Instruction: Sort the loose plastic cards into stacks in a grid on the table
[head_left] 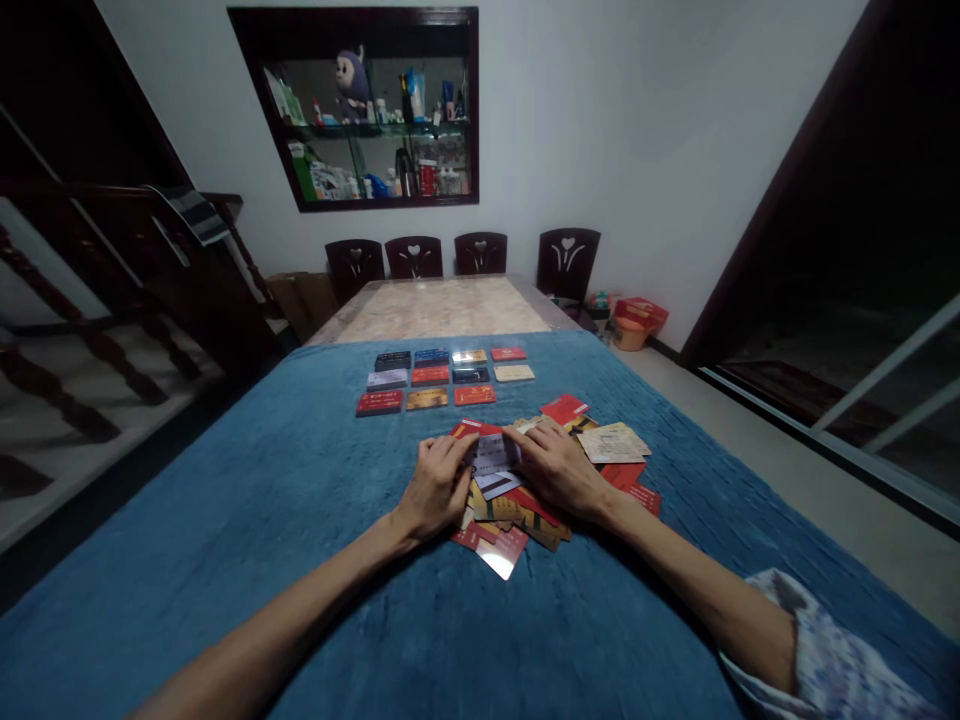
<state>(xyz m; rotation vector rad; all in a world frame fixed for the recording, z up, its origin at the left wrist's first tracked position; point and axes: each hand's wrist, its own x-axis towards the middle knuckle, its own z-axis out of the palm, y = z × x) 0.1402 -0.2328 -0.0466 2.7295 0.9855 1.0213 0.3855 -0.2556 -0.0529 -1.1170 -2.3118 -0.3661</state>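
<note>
Left hand (pixel 435 485): fingers closed on the left edge of a card (pixel 493 452).
Right hand (pixel 555 468): fingers closed on the same card's right edge.
Card: grey, between both hands, on top of the pile (pixel 525 515).
Done: three neat rows (pixel 442 377) lie on the cloth (pixel 300 520) beyond the pile.
Left: pile is loose and overlapping and appears unsorted.
Containers: cabinet (pixel 367 110) holds bottles and a toy; basket (pixel 637 318) contents unclear.

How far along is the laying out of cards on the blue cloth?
Done: eleven laid-out cards sit in three neat rows beyond the hands, the nearest row one short of the others. In hand: the left hand and right hand hold one pale card by its ends, over the heap. Left: that loose heap of overlapping cards is unsorted.
</note>
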